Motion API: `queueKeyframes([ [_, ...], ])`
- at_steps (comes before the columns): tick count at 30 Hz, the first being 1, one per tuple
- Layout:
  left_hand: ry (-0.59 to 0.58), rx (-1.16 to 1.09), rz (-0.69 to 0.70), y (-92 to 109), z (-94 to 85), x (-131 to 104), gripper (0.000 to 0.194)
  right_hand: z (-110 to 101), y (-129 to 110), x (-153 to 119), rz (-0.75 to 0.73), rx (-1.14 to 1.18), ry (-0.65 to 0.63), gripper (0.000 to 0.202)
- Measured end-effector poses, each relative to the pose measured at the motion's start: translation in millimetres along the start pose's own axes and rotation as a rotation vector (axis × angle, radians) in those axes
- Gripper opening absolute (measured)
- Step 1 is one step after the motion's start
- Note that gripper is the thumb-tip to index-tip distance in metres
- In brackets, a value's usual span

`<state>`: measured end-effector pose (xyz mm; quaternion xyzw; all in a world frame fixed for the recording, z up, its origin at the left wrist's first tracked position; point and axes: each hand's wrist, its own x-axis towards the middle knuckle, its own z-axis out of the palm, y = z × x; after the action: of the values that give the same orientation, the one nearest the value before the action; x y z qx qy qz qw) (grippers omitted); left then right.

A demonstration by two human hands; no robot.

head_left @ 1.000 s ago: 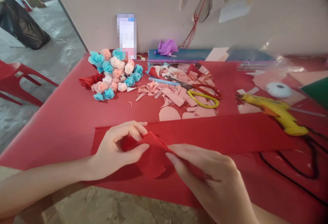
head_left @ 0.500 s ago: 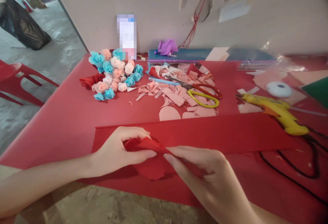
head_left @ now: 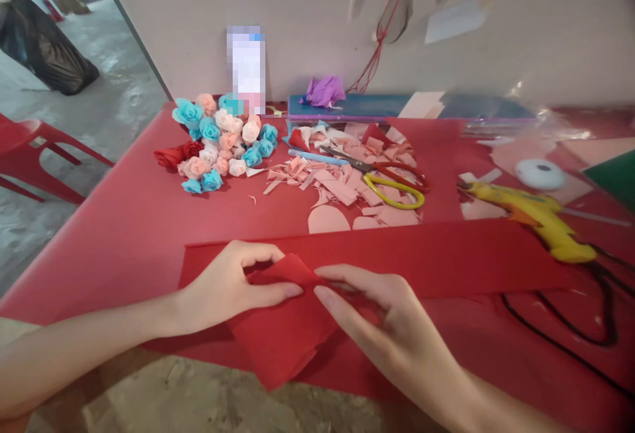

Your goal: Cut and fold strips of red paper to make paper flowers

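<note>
Lower and flatter than 0.5 s ago, the red paper (head_left: 285, 330) has opened out, its near corner now dropped toward the bottom of the frame; the right hand (head_left: 397, 320) has shifted slightly up and leftward. Paper: lower centre, between the 2 hands, above the front edge of the bench (head_left: 119, 241). Left hand (head_left: 233, 281): grip clamped on the paper, thumb on top. Right hand: thumb and forefinger at the paper's right edge; whether this grip has closed on it cannot be told. Behind lies a red strip (head_left: 436, 254); the gun (head_left: 546, 218) is near its end at right, the scissors (head_left: 364, 167) upper centre. Likely faults: tearing or stretching, should the hands pull against each other; slipping, should the left thumb slacken; a misjudged edge, since paper, strip and bench are all red.
</note>
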<state>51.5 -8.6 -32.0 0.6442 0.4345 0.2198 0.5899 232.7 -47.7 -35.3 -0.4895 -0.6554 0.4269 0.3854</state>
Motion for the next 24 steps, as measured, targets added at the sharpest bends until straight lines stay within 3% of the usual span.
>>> queueKeyframes([
  [4, -0.061, 0.032, 0.010, -2.1, 2.2, -0.2, 0.004, 4.3, 6.5, 0.4, -0.067, -0.106, -0.003, 0.012],
  [9, -0.110, 0.128, 0.026, -4.5, 5.4, -0.2, 0.020, 10.0, 12.4, 0.8, -0.155, -0.192, -0.011, 0.014],
  [17, -0.156, 0.227, -0.034, -6.8, -3.0, 4.7, 0.041, -2.1, 13.6, 2.4, -0.302, -0.388, 0.176, 0.012],
  [21, -0.135, 0.154, -0.082, -4.3, -7.8, 6.4, 0.020, -14.3, 7.4, 9.0, -0.308, -0.504, 0.314, 0.013],
  [24, -0.045, 0.060, -0.108, -3.2, -7.6, 8.1, 0.014, -19.5, 6.9, 13.3, -0.251, -0.529, 0.446, 0.015],
])
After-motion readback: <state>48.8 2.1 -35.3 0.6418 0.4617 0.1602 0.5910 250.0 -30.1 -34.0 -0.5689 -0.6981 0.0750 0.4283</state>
